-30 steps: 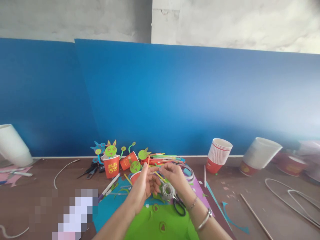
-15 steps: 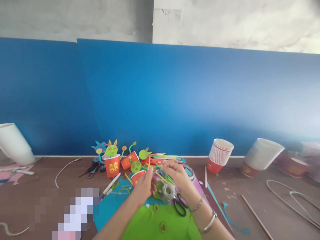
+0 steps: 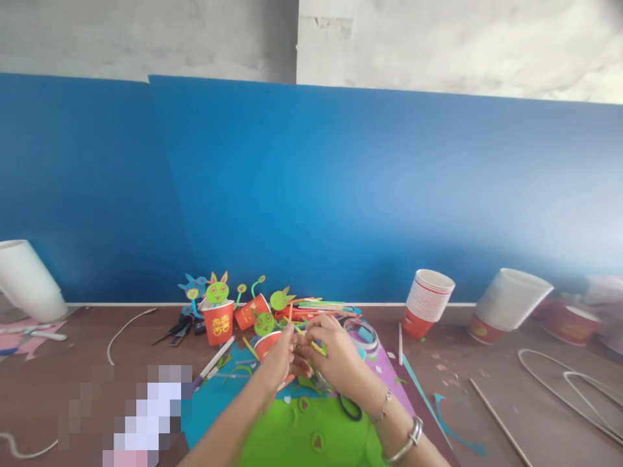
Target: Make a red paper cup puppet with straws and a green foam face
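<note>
My left hand (image 3: 283, 360) is closed on an orange straw (image 3: 291, 313), whose upper end rises above the thumb and whose lower end shows under the palm. Right beside it, my right hand (image 3: 328, 347) has its fingertips pinched close to the left fingers; what they hold, if anything, is too small to tell. Behind the left hand stands a red cup (image 3: 267, 344) with a green paper face (image 3: 265, 323). Below the hands lies green paper (image 3: 292, 434) with small heart cutouts (image 3: 318, 442). Black scissors (image 3: 350, 408) are partly covered by my right wrist.
A red cup with a green rabbit face (image 3: 217, 324) stands at the left, near a tipped cup (image 3: 252, 312). Straws (image 3: 321, 310) are heaped behind the hands. Stacked cups (image 3: 429, 303) stand at the right, with a wooden stick (image 3: 500, 421) in front. Markers (image 3: 214, 363) lie left.
My right hand has moved left and met my left hand, its fingers now bent together. It now covers the tape dispenser and part of the scissors. My left hand has barely moved.
</note>
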A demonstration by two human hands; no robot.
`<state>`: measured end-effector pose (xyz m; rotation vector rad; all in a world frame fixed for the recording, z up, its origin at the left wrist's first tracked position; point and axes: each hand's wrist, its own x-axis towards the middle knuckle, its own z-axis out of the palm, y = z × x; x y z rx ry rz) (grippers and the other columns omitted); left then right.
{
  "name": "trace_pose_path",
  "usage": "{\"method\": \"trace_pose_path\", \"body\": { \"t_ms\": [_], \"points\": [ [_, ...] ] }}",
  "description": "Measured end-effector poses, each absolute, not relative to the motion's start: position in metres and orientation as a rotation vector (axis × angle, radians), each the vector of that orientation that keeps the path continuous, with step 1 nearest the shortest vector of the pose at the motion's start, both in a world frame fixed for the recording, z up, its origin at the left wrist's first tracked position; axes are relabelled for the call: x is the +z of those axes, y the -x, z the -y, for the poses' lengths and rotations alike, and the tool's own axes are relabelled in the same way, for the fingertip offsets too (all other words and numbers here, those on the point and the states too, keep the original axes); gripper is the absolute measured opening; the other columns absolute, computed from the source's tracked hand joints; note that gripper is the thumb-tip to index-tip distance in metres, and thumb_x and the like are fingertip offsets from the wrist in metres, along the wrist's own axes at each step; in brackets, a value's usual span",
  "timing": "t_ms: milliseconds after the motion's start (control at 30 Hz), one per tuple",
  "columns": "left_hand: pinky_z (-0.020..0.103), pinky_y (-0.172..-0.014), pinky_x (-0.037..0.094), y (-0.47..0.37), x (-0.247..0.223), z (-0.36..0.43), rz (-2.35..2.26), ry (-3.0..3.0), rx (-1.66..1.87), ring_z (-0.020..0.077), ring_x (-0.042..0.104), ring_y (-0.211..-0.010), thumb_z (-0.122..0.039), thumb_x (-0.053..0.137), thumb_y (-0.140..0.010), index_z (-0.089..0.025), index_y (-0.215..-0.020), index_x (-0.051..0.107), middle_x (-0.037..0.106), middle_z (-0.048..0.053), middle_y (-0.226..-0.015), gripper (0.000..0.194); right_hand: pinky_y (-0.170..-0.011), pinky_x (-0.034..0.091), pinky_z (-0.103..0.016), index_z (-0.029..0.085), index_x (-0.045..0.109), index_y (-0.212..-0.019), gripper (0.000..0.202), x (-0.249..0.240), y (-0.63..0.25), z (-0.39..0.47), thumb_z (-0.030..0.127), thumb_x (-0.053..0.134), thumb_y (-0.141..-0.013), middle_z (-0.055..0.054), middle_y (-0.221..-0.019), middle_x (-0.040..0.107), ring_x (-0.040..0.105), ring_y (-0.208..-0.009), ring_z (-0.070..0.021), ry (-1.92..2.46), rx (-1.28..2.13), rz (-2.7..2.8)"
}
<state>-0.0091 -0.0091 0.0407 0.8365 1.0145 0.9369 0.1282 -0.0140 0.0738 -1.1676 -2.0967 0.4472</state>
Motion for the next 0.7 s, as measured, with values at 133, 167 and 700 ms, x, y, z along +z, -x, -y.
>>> {"method": "trace_pose_path", "body": {
  "t_ms": [133,167,700],
  "points": [
    [0.027,-0.055,0.042,0.009,0.029,0.007,-1.031,-0.865,0.933,0.0174,0.063,-0.054,-0.071,0.048,-0.069,-0.018,-0.082,0.055,0.058,-0.004,-0.055,0.056,-0.078,0.043,-0.034,0.019,0.062,-0.07,0.012,0.071,-0.129,0.012,0.01,0.06,-0.078,-0.005,-0.088,0.059,0.053,-0.087,-0.0214,1.173,0.377,2.112],
    [0.027,-0.054,0.042,0.009,0.027,0.006,-1.054,-0.869,0.93,0.0172,0.063,-0.054,-0.07,0.047,-0.071,-0.018,-0.081,0.055,0.058,-0.003,-0.056,0.054,-0.078,0.043,-0.034,0.019,0.062,-0.071,0.013,0.07,-0.129,0.012,0.009,0.059,-0.077,-0.005,-0.087,0.059,0.053,-0.087,-0.0213,1.173,0.367,2.107],
    [0.026,-0.052,0.046,0.008,0.049,0.023,-1.104,-1.204,0.936,0.0114,0.055,-0.05,-0.026,0.047,-0.073,-0.021,-0.071,0.046,0.055,-0.003,-0.065,0.006,-0.083,0.042,-0.035,0.019,0.059,-0.067,0.016,0.072,-0.131,0.011,0.006,0.06,-0.076,-0.005,-0.087,0.06,0.055,-0.088,-0.0207,1.199,0.347,2.065]
  ]
}}
